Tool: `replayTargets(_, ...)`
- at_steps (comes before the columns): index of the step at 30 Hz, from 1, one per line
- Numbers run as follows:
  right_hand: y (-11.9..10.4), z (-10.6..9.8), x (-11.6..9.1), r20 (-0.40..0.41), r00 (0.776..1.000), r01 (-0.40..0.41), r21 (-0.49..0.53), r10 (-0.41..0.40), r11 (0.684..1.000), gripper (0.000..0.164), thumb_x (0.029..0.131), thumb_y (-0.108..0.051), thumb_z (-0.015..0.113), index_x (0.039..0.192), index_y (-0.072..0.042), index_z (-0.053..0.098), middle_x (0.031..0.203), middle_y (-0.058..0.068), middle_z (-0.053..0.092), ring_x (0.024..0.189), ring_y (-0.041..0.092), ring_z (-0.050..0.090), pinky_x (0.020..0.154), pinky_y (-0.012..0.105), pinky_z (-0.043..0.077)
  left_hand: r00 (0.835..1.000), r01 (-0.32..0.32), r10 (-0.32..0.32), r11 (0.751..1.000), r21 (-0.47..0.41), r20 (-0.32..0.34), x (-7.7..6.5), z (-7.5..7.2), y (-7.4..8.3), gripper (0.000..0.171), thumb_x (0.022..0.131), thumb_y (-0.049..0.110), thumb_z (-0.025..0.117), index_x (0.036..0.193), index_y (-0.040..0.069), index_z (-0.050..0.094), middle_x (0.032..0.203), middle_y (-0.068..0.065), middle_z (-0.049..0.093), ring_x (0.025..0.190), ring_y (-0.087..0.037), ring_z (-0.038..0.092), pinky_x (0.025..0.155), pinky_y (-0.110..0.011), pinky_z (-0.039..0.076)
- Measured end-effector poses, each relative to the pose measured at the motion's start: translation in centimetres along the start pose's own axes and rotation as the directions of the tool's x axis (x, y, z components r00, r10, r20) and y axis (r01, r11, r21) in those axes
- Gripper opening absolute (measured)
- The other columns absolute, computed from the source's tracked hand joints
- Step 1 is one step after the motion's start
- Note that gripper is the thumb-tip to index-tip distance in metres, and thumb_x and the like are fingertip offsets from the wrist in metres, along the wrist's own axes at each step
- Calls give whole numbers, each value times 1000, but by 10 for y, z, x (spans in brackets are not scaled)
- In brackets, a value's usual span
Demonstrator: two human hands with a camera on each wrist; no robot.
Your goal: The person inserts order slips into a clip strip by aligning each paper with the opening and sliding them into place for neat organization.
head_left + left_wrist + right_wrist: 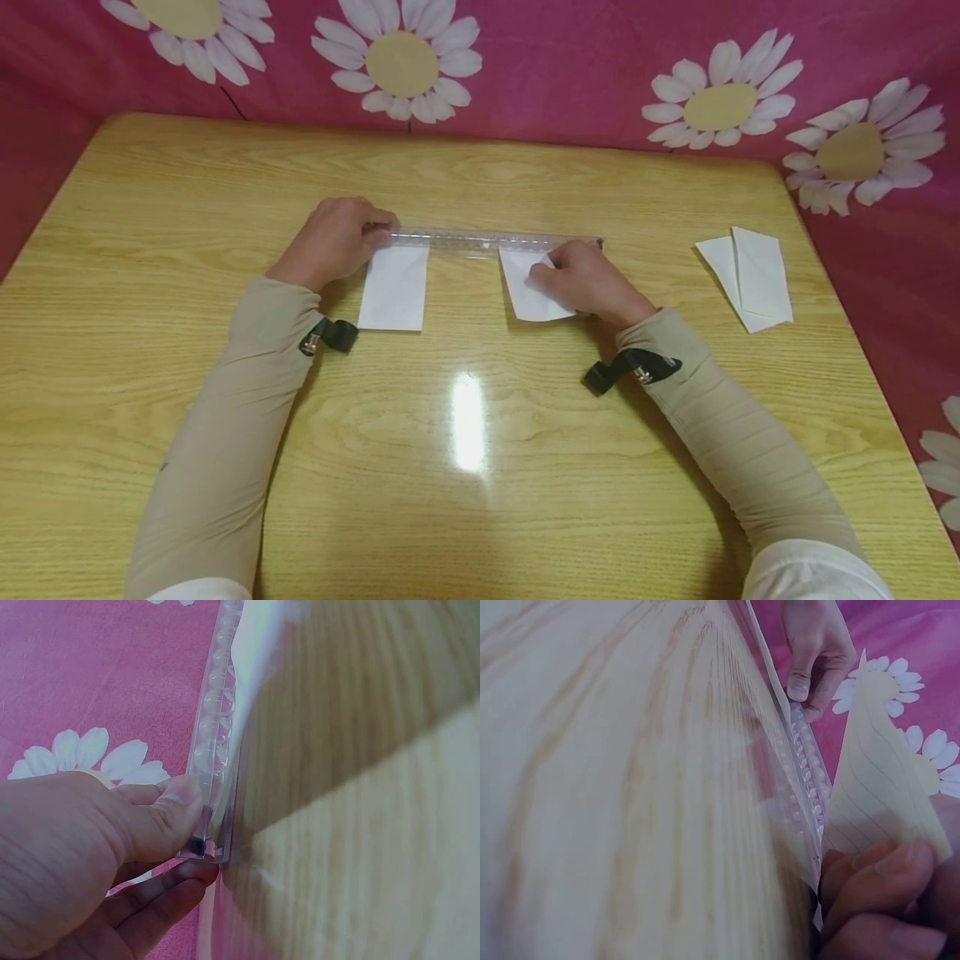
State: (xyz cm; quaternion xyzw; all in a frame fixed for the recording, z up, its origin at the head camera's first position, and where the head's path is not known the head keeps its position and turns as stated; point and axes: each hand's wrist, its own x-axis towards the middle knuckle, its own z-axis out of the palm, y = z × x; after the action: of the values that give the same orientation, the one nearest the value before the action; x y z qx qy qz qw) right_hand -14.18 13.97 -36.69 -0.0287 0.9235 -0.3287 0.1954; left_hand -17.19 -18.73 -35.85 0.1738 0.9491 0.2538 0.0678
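Note:
A clear plastic ruler (480, 240) with a row of round shapes along it lies crosswise in the head view. My left hand (335, 242) pinches its left end, thumb on one face and fingers on the other, as the left wrist view shows. From that end a white paper slip (393, 292) extends toward me, its top edge at the ruler. My right hand (588, 279) pinches a second paper slip (525, 287) near the ruler's right end. Faint lines run across this slip (877, 772) in the right wrist view. Its upper edge meets the ruler in the head view.
Two overlapping white paper slips (761, 279) lie at the right side of the wooden table (375, 467). Behind the table hangs a pink cloth (555, 75) with large white flowers. Each sleeved wrist carries a small black camera mount (637, 367).

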Motion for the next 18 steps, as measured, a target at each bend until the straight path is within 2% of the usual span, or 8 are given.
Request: replayTargets(18,-4,2,1,-12,1000,19,-26,-19,999,29,95,-27,56,81,-5,69,75,3,62,60,14,54,51,27,43,1000,5,-5,1000,11,6,0,0,1,28,103,9,60,128,5,72,119,-22,72,109,-34,62,104,-50,50)
